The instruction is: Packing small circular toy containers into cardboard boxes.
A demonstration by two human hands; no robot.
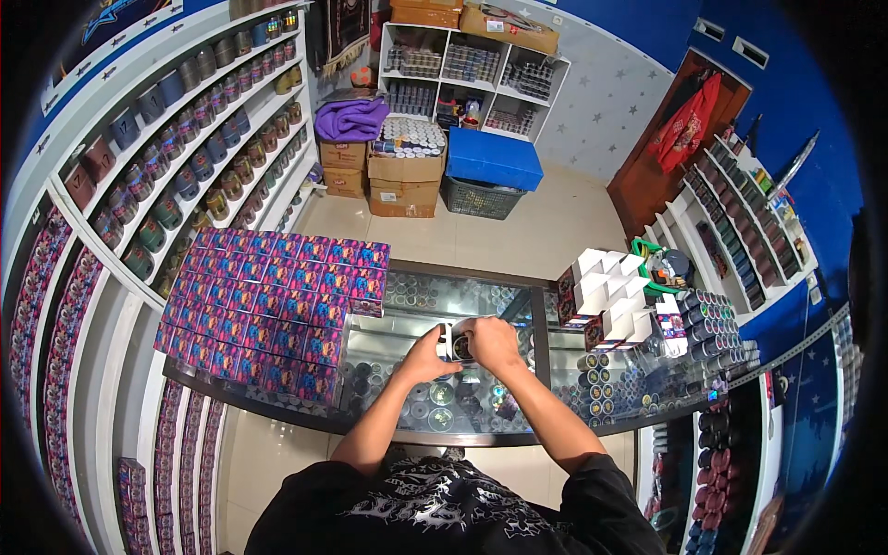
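Observation:
Over the glass counter (pixel 499 301) both my hands are close together in front of me. My left hand (pixel 428 359) is closed around a small carton (pixel 445 342), whose white side shows. My right hand (pixel 494 343) grips a small dark round container (pixel 460 348) right against the carton. Whether the container is partly inside the carton I cannot tell. To the left lies a wide block of closed, colourful pink-and-blue cartons (pixel 268 301), set in rows. On the right stand several open cartons (pixel 610 294) with white flaps up.
Stacked dark round containers (pixel 708 324) stand at the counter's right end, beside small upright ones (pixel 595 379). Shelves (pixel 185 102) of jars line the left wall. Beyond the counter are cardboard boxes (pixel 404 185) and a blue-lidded crate (pixel 493 162).

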